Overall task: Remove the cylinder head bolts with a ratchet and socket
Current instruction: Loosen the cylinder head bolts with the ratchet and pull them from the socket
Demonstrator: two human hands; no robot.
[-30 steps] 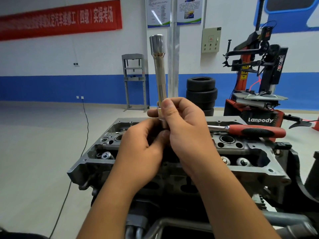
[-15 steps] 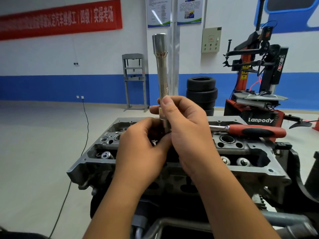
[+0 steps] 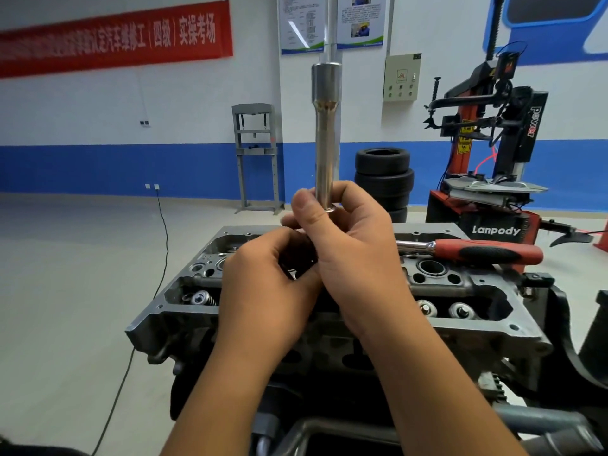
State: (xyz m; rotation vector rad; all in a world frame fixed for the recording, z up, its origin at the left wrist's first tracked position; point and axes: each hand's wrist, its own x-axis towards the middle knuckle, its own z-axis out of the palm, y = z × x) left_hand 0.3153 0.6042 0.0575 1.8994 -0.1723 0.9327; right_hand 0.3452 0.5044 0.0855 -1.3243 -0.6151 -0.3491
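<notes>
Socket, long, chromed and upright above the cylinder head, looks stiff, heavy and slick, so I pinch its lower end with my right hand. My left hand curls around something I cannot make out beneath it; the ratchet lies on the head.

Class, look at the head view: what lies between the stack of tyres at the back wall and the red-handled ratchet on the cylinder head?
In the head view, only bare floor and the cylinder head's far rim separate the tyres from the ratchet.
</notes>
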